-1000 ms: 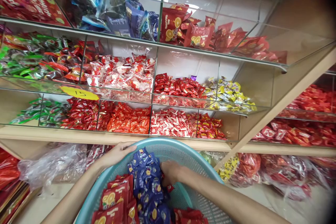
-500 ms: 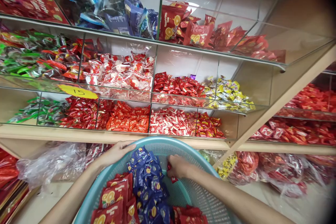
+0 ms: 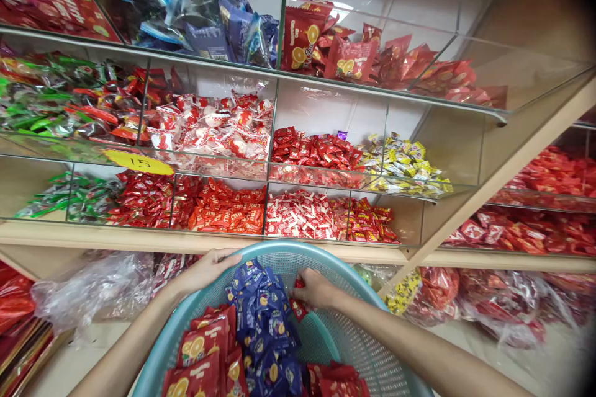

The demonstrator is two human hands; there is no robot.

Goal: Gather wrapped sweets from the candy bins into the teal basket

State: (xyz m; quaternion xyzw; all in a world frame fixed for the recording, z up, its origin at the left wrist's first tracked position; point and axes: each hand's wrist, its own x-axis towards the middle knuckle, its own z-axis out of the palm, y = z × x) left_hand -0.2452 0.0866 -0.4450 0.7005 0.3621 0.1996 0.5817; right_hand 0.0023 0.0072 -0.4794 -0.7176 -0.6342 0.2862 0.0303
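A round teal mesh basket [image 3: 354, 298] fills the bottom centre, in front of the shelves. It holds a heap of blue candy packets [image 3: 263, 316], red packets with an orange picture [image 3: 200, 347] and more red ones at its near edge. My left hand [image 3: 207, 270] grips the basket's far left rim. My right hand [image 3: 313, 288] is inside the basket beside the blue heap, fingers pinched on small red candy packets [image 3: 298, 307].
Glass-fronted shelf bins hold wrapped sweets: red [image 3: 223, 208], white-and-red [image 3: 302, 217], yellow [image 3: 403, 164], green [image 3: 60, 198], blue bags [image 3: 218, 25]. A yellow tag marked 15 [image 3: 138, 163] hangs on the glass. Clear plastic bags [image 3: 93, 291] of sweets lie under the lowest shelf.
My right hand has come out from the blue packets, closed on small red packets and lifted a little toward the basket's far side. The left hand stays on the rim.
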